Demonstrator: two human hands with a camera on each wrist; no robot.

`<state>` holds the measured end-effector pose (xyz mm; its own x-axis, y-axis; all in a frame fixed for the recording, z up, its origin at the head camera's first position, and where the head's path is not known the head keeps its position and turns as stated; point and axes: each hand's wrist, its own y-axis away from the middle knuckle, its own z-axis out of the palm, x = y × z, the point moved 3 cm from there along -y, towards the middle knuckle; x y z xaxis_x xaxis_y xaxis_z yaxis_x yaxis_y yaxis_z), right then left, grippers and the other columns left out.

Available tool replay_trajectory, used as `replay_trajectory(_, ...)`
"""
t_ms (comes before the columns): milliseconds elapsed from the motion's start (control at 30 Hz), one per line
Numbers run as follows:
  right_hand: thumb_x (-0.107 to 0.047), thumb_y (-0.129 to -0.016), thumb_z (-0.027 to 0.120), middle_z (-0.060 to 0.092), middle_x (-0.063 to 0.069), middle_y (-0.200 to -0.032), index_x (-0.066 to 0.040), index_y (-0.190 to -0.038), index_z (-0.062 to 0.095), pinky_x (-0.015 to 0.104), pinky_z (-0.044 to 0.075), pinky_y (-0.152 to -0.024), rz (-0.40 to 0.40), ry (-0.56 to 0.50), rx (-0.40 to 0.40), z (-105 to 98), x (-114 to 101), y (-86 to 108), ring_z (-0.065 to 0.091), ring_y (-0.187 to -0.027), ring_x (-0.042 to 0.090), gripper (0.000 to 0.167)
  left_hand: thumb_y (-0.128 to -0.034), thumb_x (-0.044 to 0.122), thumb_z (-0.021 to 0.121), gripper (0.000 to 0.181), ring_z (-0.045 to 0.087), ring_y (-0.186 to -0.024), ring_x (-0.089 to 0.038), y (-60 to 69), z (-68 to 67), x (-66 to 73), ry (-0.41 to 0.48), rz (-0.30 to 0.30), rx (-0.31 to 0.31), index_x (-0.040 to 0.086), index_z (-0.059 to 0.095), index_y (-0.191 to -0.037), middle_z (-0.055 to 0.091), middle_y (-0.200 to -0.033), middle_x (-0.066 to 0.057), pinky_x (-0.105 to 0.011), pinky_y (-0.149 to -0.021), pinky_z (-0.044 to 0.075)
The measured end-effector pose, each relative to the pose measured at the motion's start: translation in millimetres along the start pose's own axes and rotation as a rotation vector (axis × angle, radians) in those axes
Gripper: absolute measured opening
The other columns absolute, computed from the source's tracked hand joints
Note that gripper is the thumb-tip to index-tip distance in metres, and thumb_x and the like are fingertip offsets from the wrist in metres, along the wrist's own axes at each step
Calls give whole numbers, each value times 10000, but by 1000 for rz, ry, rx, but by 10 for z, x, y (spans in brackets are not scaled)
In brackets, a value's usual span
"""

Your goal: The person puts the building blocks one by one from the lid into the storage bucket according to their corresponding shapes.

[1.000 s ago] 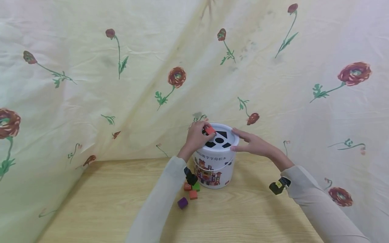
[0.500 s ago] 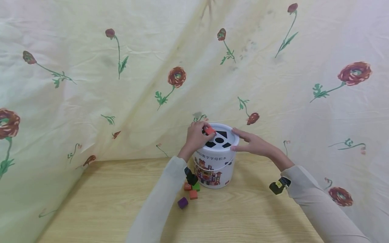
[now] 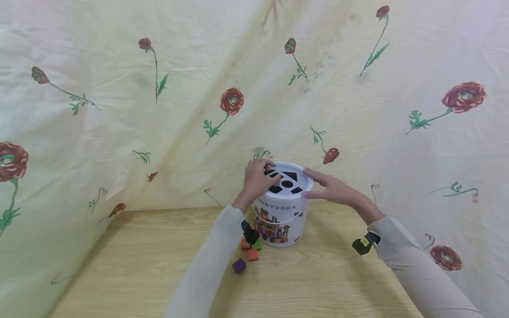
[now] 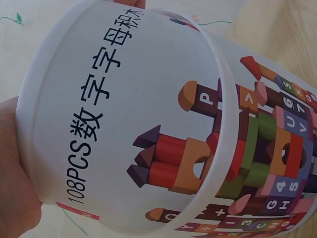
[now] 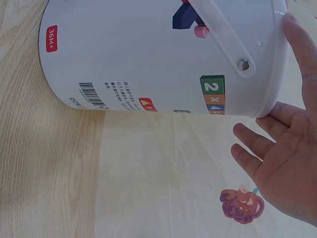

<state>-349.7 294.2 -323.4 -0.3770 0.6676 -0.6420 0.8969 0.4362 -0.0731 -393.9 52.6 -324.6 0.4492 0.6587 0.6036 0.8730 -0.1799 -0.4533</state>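
A white toy-block bucket (image 3: 280,207) with a printed castle stands upright on the table, its lid (image 3: 303,180) pierced by several dark shaped openings. At the lid's left side rests my left hand (image 3: 256,179), thumb and fingers bent and parted over a hole, with no block visible between them. My right hand (image 3: 336,190) touches the rim from the right with thumb and index finger spread. In the right wrist view, that hand's other fingers (image 5: 252,156) hang loose beside the bucket. The left wrist view shows only part of the left hand (image 4: 17,173) by the rim.
Near the bucket's front left lie a purple block (image 3: 239,266), an orange-red block (image 3: 253,255), a red block (image 3: 245,244) and a green block (image 3: 256,245). Flowered cloth (image 3: 179,132) hangs close behind the bucket. The wooden table (image 3: 318,282) extends toward the front.
The orange-red block that my left hand pinched over the lid is gone from sight; its fingers are now parted above the opening. My right hand has stayed on the rim.
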Motion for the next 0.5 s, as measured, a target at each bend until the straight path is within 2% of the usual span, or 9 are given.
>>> replay_trajectory(300, -422, -942, 710, 227, 169, -1686, -119, -1629, 214, 695, 198, -1186, -5, 8, 1, 10, 2, -19, 201, -1545, 446, 900, -890, 328, 757, 328, 501, -1053, -225, 54, -48, -41, 65, -3, 87, 144, 696, -1155, 637, -1057, -58, -380, -904, 427)
replay_trajectory(500, -430, -940, 709, 230, 167, -1686, -131, -1630, 218, 698, 199, -1184, 0, 14, 6, 5, -2, -8, 195, -1545, 450, 898, -884, 306, 773, 327, 490, -1042, -224, 154, -169, -114, 109, 3, 112, 145, 695, -1158, 617, -1062, -59, -345, -840, 423)
